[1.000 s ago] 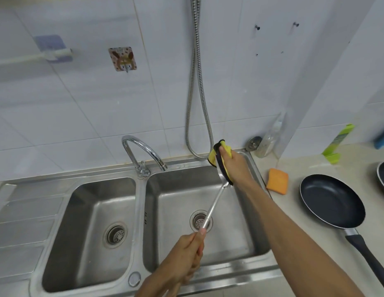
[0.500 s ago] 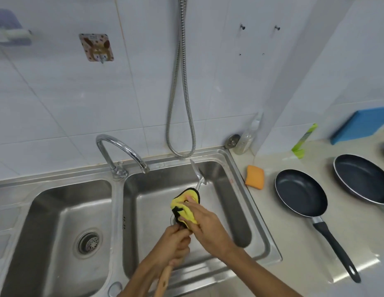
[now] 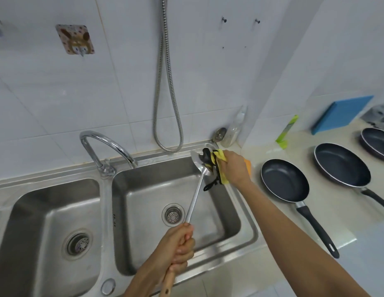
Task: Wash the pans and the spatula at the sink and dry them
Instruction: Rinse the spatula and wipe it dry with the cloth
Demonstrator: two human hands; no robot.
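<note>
"White tile covers the back wall, with a steel double sink (image 3: 105, 202) below it. Where's the spatula (image 3: 195, 198)?"

"Over the right basin, slanting up toward its far right corner. The left hand (image 3: 180, 247) is wrapped round the wooden handle above the near rim. The right hand (image 3: 234, 168) grips a yellow cloth (image 3: 218, 156) bunched against the blade. The hands are well apart, each clamped on its own thing."

"Drying, then?"

"I'd say so. No water shows at the tap (image 3: 105, 142), and that's a cloth, not the orange sponge (image 3: 247, 166) at the basin's right rim. To do it well, hold the handle steady, fold the cloth round both faces of the blade, then draw it down the metal shaft, turning the spatula so no side gets missed. The neck where blade meets shaft probably traps water."

"And the rest of the washing-up?"

"It's on the counter (image 3: 347, 213) to the right of the sink. The nearest pan (image 3: 285, 183) sits just beside the sink's edge, the middle pan (image 3: 341, 166) is further right, and the far pan (image 3: 377, 142) is at the counter's back."

"Anything you can't make out?"

"Plenty. The cloth hides part of the blade, so I can't say whether it's clean or dry. The handle's end runs off the bottom of the view, the far pan is cut off at the right, and the sponge is mostly behind the right hand. Whether the pans are wet — no telling."
</note>
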